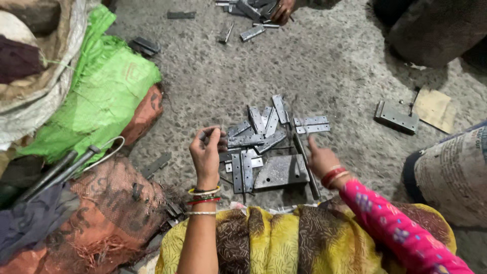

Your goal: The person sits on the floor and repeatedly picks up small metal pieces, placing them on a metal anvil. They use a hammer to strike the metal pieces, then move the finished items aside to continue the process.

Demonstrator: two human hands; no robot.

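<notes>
The left hand (pixel 206 152) is lifted up a little over the floor, and its fingers are bent in and pinch a small dark metal piece (pixel 204 135) at the tips. The right hand (pixel 320 160) is low, with one finger pointing out to a thin metal rod (pixel 306 165) that lies on the floor; the other fingers are curled in, and they hold nothing that can be seen. Between the two hands lies a pile of flat metal hinges (pixel 258 133) on the grey floor (pixel 203 76). A bigger flat metal plate (pixel 281 171) lies just beside the rod. A green sack (pixel 101 96) sits off to the left. Far at the top, another person's hand (pixel 282 11) rests near more hinges.
</notes>
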